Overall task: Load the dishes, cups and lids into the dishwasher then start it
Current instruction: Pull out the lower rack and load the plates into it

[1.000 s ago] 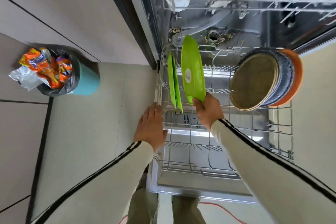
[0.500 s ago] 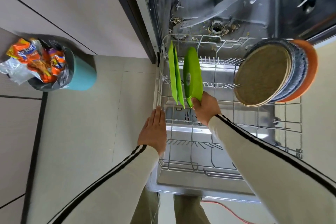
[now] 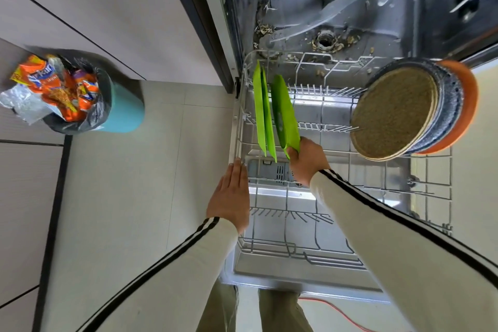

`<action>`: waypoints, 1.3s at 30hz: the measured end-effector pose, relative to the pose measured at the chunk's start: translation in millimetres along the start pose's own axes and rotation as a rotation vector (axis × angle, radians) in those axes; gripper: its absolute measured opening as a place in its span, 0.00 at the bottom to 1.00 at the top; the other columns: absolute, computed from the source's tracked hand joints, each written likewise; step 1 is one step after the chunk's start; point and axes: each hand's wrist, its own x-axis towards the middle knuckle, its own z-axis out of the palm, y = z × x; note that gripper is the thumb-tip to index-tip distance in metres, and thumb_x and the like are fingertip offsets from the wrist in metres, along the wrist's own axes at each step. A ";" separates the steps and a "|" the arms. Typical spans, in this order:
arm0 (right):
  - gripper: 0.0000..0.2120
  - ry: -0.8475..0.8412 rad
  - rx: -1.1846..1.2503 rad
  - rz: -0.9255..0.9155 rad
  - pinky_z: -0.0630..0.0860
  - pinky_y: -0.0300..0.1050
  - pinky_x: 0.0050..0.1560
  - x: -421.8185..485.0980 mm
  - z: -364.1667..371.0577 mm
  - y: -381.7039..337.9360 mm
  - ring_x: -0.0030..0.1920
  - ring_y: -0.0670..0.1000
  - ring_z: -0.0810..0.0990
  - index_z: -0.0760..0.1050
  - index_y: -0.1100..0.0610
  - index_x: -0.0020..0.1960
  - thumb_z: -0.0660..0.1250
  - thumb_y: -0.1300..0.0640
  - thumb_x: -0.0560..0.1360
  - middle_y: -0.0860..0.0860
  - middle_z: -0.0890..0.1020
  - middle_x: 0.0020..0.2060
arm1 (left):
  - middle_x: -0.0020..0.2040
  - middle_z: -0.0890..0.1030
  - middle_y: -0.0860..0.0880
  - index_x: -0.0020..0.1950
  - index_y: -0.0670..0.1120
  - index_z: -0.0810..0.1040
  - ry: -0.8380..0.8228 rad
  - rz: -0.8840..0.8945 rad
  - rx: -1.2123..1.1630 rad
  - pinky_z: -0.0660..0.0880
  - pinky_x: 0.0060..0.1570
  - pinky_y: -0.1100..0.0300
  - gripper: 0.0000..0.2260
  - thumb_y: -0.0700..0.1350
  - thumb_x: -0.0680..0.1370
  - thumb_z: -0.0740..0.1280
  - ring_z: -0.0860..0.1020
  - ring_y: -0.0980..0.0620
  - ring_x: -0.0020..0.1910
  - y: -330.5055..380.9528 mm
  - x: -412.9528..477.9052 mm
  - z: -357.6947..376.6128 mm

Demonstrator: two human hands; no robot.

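My right hand (image 3: 305, 160) grips a green plate (image 3: 285, 113) on edge in the lower rack (image 3: 404, 183), beside two more green plates (image 3: 262, 116). My left hand (image 3: 230, 195) lies flat on the rack's rim. Round plates (image 3: 398, 113) stand at right.

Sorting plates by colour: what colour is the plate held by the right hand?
A flat lime-green plate, gripped by the right hand; head view.

Flat left hand (image 3: 230, 197), fingers straight, right hand (image 3: 307, 162) with grip pinching green plate (image 3: 285, 113), both arms extended
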 end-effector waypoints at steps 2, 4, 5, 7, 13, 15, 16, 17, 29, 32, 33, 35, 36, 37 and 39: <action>0.11 -0.051 -0.022 0.031 0.68 0.43 0.44 3.8 1.7 -0.3 0.51 0.61 0.79 0.74 0.63 0.56 0.61 0.56 0.82 0.60 0.80 0.51 | 0.78 0.31 0.44 0.78 0.41 0.32 0.006 -0.003 -0.009 0.43 0.78 0.54 0.44 0.48 0.80 0.66 0.34 0.46 0.78 1.0 0.2 1.1; 0.11 -0.070 -0.003 0.062 0.68 0.43 0.44 6.3 3.5 -3.8 0.52 0.61 0.79 0.73 0.62 0.58 0.60 0.55 0.82 0.60 0.81 0.52 | 0.78 0.31 0.44 0.78 0.41 0.32 0.014 0.000 -0.010 0.44 0.78 0.54 0.45 0.49 0.80 0.66 0.34 0.46 0.78 0.6 0.6 1.2; 0.11 -0.071 0.011 0.073 0.68 0.43 0.44 7.0 5.3 -5.1 0.52 0.60 0.80 0.72 0.61 0.59 0.61 0.55 0.82 0.59 0.81 0.52 | 0.78 0.31 0.44 0.78 0.41 0.32 0.013 0.003 -0.010 0.43 0.78 0.54 0.45 0.49 0.80 0.66 0.34 0.46 0.78 0.0 0.7 1.5; 0.10 -0.058 0.018 0.061 0.70 0.44 0.45 7.2 8.4 -8.7 0.53 0.61 0.80 0.72 0.61 0.60 0.60 0.57 0.82 0.59 0.81 0.53 | 0.78 0.31 0.44 0.78 0.41 0.32 0.018 0.007 -0.010 0.43 0.78 0.54 0.44 0.48 0.80 0.66 0.34 0.47 0.78 -1.2 1.2 3.1; 0.09 0.128 0.067 0.057 0.69 0.45 0.43 1.1 9.1 -19.7 0.49 0.61 0.79 0.73 0.62 0.55 0.57 0.59 0.82 0.60 0.81 0.49 | 0.79 0.31 0.46 0.79 0.42 0.33 0.020 -0.001 -0.056 0.44 0.78 0.55 0.43 0.45 0.80 0.65 0.35 0.49 0.79 -0.6 -1.8 4.2; 0.08 0.267 0.157 0.000 0.66 0.42 0.39 -12.4 8.3 -18.1 0.43 0.60 0.79 0.74 0.62 0.54 0.58 0.60 0.82 0.57 0.79 0.42 | 0.78 0.31 0.46 0.79 0.42 0.33 0.013 0.002 -0.058 0.45 0.78 0.54 0.43 0.46 0.80 0.65 0.35 0.49 0.79 -1.3 -2.9 3.7; 0.08 0.307 0.195 -0.041 0.64 0.42 0.37 -20.5 7.6 -17.8 0.39 0.58 0.78 0.74 0.62 0.54 0.59 0.60 0.82 0.55 0.78 0.40 | 0.78 0.31 0.45 0.79 0.42 0.33 0.013 0.003 -0.054 0.45 0.78 0.54 0.43 0.46 0.80 0.65 0.35 0.49 0.79 -1.5 -2.9 3.7; 0.08 0.321 0.220 -0.071 0.63 0.42 0.36 -25.9 7.5 -17.3 0.37 0.56 0.76 0.74 0.63 0.54 0.59 0.60 0.82 0.54 0.78 0.39 | 0.78 0.31 0.45 0.79 0.42 0.33 0.016 0.001 -0.053 0.44 0.78 0.54 0.43 0.45 0.80 0.65 0.35 0.48 0.79 -1.4 -2.7 3.6; 0.12 -0.064 -0.042 0.057 0.69 0.45 0.44 7.5 19.9 -27.7 0.53 0.63 0.79 0.72 0.62 0.61 0.58 0.56 0.83 0.62 0.81 0.53 | 0.79 0.31 0.45 0.79 0.42 0.35 0.056 0.023 -0.047 0.45 0.78 0.54 0.42 0.44 0.79 0.65 0.35 0.48 0.79 -4.4 -2.0 10.8; 0.12 -0.105 -0.033 0.084 0.68 0.44 0.46 9.8 22.4 -28.4 0.56 0.62 0.78 0.71 0.62 0.62 0.59 0.57 0.82 0.61 0.80 0.56 | 0.79 0.31 0.45 0.79 0.42 0.35 0.053 0.026 -0.053 0.45 0.78 0.55 0.42 0.45 0.80 0.64 0.35 0.48 0.79 -4.5 -1.8 9.6; 0.12 -0.125 -0.038 0.095 0.69 0.44 0.47 9.5 22.4 -26.4 0.57 0.62 0.78 0.71 0.62 0.63 0.60 0.59 0.82 0.61 0.79 0.58 | 0.79 0.31 0.45 0.79 0.42 0.34 0.050 0.025 -0.049 0.44 0.78 0.55 0.42 0.45 0.80 0.64 0.35 0.48 0.79 -5.2 -1.7 9.2; 0.17 -0.144 -0.025 0.124 0.72 0.44 0.52 7.3 21.8 -21.5 0.60 0.61 0.77 0.69 0.61 0.67 0.61 0.61 0.79 0.59 0.78 0.62 | 0.79 0.31 0.46 0.79 0.43 0.34 0.044 0.025 -0.041 0.44 0.78 0.55 0.42 0.45 0.80 0.65 0.35 0.48 0.79 -6.5 -1.8 8.2; 0.20 -0.144 -0.007 0.138 0.73 0.46 0.57 5.6 20.9 -19.2 0.62 0.60 0.76 0.68 0.60 0.70 0.62 0.62 0.78 0.59 0.76 0.64 | 0.79 0.31 0.46 0.79 0.43 0.34 0.045 0.026 -0.040 0.44 0.78 0.55 0.43 0.45 0.80 0.65 0.35 0.48 0.79 -6.5 -2.3 8.2; 0.23 -0.142 0.007 0.148 0.74 0.47 0.60 3.1 19.6 -16.8 0.64 0.60 0.75 0.66 0.59 0.72 0.62 0.63 0.78 0.59 0.74 0.67 | 0.79 0.31 0.46 0.79 0.43 0.33 0.046 0.026 -0.040 0.45 0.78 0.54 0.43 0.45 0.80 0.64 0.35 0.48 0.79 -6.2 -3.5 8.1; 0.27 -0.152 -0.011 0.157 0.71 0.49 0.66 -6.4 16.9 -13.2 0.68 0.60 0.72 0.61 0.60 0.75 0.62 0.64 0.77 0.59 0.70 0.70 | 0.79 0.31 0.46 0.79 0.43 0.34 0.043 0.024 -0.038 0.45 0.78 0.54 0.42 0.45 0.79 0.64 0.36 0.48 0.79 -5.1 -7.8 7.6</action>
